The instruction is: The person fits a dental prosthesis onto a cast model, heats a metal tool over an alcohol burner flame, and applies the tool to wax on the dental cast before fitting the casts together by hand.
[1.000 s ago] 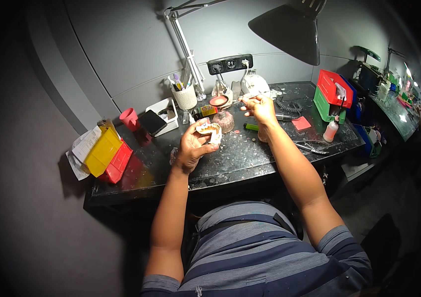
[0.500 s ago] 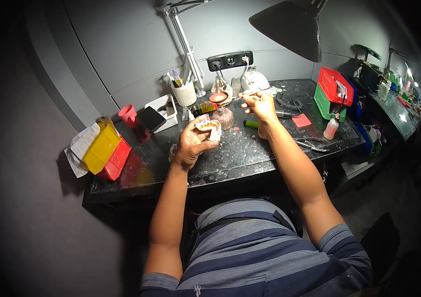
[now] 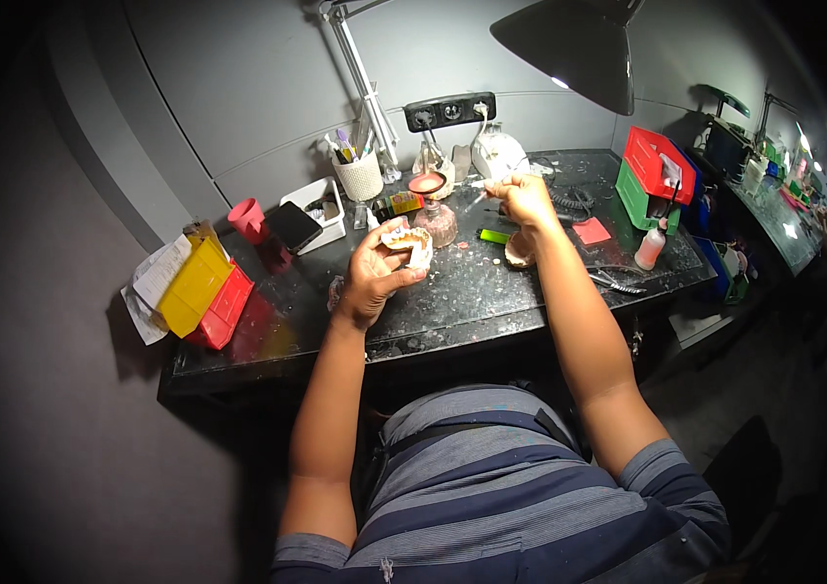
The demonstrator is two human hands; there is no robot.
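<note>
My left hand (image 3: 372, 277) is closed round a pale dental cast (image 3: 414, 245) with teeth and a brown-pink inner part. My right hand (image 3: 522, 202) pinches a thin instrument (image 3: 477, 199), its tip pointing down-left beside a glass burner (image 3: 436, 224). A dark-rimmed dish of pink wax (image 3: 427, 182) sits above the burner. Under my right wrist lies another cast (image 3: 519, 251), partly hidden, next to a bright green lighter (image 3: 493, 236).
Pink cup (image 3: 246, 221), black device (image 3: 293, 226), white tray (image 3: 326, 202), pen pot (image 3: 358, 176), stacked yellow (image 3: 195, 287) and red bins at left. Red-green bins (image 3: 653, 167), bottle (image 3: 650, 250), pink sheet (image 3: 591, 232), pliers at right on the dark bench (image 3: 462, 292). Lamp (image 3: 569, 54) overhead.
My right hand has shifted rightward and turned, and more of the cast beneath it shows. My left hand still holds its cast, a little higher in the view, as the whole scene shifts slightly.
</note>
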